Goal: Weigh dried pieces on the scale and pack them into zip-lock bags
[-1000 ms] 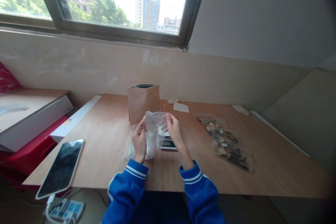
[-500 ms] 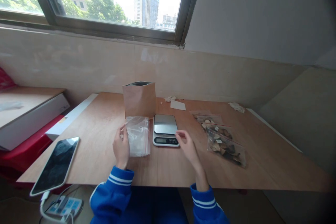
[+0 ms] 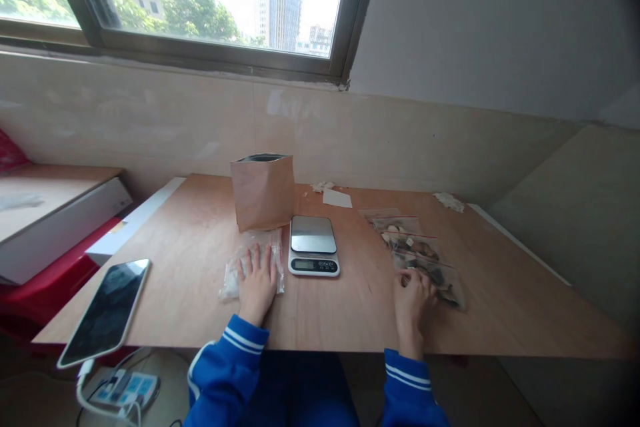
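Both hands are down at the table (image 3: 175, 300) now: the left hand (image 3: 257, 287) is laid flat, fingers a bit spread, on the clear plastic bags (image 3: 231, 285), while the right hand (image 3: 411, 299) is curled over the near filled bag (image 3: 453, 295). Whether that bag is actually pinched can't be told, since the fingertips are partly hidden. A second ago a clear bag was being held up between both hands over the scale (image 3: 313, 237); now the clear bags are down and the right hand has been moved across to the filled ones, so attention seems to have been split between the two piles. Brown and pale pieces can be seen inside, and two more filled bags (image 3: 425, 248) are overlapped behind. Nothing is set on the scale, just right of the clear bags. Behind them, an open paper bag (image 3: 263, 193) is stood upright.
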A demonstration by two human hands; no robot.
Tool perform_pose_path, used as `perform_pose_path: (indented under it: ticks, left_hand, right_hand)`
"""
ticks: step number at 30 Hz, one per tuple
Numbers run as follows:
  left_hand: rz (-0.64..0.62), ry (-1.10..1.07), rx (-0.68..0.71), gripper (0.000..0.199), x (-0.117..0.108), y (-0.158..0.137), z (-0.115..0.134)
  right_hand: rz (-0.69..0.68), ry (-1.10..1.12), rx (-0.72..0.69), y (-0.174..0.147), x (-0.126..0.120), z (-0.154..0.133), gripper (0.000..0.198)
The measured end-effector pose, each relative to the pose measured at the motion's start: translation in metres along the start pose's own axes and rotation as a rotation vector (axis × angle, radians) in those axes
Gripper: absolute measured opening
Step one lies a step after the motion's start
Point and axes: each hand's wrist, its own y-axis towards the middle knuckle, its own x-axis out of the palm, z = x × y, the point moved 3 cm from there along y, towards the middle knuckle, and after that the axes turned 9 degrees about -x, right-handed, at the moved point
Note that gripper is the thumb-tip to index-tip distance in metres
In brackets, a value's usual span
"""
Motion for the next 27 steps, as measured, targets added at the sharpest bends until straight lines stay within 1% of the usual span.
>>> perform_pose_path:
  ticks: [2, 5, 7, 9, 10, 11, 12, 14, 15, 16, 17, 18, 21, 24, 26, 27]
  left_hand:
    - [-0.012, -0.016, 0.003, 0.049, 0.003, 0.001, -0.003]
    - [-0.04, -0.098, -0.026, 0.047, 0.0, 0.004, -0.005]
    - [-0.067, -0.241, -0.083, 0.044, -0.008, 0.005, -0.003]
    - [-0.096, -0.472, -0.086, 0.045, -0.022, 0.002, 0.007]
    - [-0.113, -0.604, -0.048, 0.047, -0.031, -0.001, 0.015]
    - [-0.143, -0.724, 0.022, 0.05, -0.042, -0.005, 0.025]
    - [-0.192, -0.814, 0.08, 0.053, -0.052, -0.01, 0.036]
    - [-0.355, -0.909, 0.182, 0.054, -0.07, -0.021, 0.058]
    - [-0.436, -0.925, 0.232, 0.048, -0.076, -0.026, 0.067]
    - [-0.5, -0.931, 0.265, 0.037, -0.08, -0.031, 0.075]
    - [-0.529, -0.939, 0.268, 0.026, -0.083, -0.034, 0.079]
    - [-0.532, -0.951, 0.243, 0.021, -0.083, -0.036, 0.08]
    - [-0.487, -1.027, 0.075, 0.024, -0.078, -0.037, 0.076]
    - [-0.514, -1.137, -0.045, 0.026, -0.071, -0.037, 0.074]
    - [-0.528, -1.23, -0.117, 0.029, -0.07, -0.037, 0.075]
    - [-0.528, -1.272, -0.154, 0.032, -0.07, -0.037, 0.077]
  right_hand:
    - [0.001, 0.077, 0.017, 0.0, -0.01, 0.002, 0.024]
    - [0.023, 0.259, 0.106, -0.006, -0.031, 0.0, 0.024]
    - [0.067, 0.438, 0.17, -0.011, -0.051, -0.01, 0.023]
    - [0.085, 0.651, 0.199, -0.015, -0.072, -0.031, 0.021]
    - [0.065, 0.744, 0.199, -0.016, -0.082, -0.044, 0.02]
    - [0.05, 0.851, 0.207, -0.017, -0.091, -0.058, 0.022]
    - [0.017, 0.955, 0.211, -0.017, -0.099, -0.072, 0.025]
    - [-0.095, 1.139, 0.18, -0.019, -0.109, -0.099, 0.029]
    - [-0.146, 1.205, 0.163, -0.021, -0.112, -0.109, 0.03]
    - [-0.189, 1.25, 0.148, -0.023, -0.113, -0.118, 0.03]
    - [-0.213, 1.275, 0.139, -0.025, -0.113, -0.124, 0.03]
    - [-0.22, 1.279, 0.134, -0.027, -0.112, -0.128, 0.03]
    - [-0.172, 1.207, 0.122, -0.032, -0.103, -0.133, 0.034]
    - [-0.111, 1.087, 0.102, -0.036, -0.095, -0.14, 0.041]
    - [-0.12, 1.046, 0.06, -0.041, -0.091, -0.15, 0.041]
    - [-0.16, 1.055, 0.021, -0.044, -0.09, -0.156, 0.039]
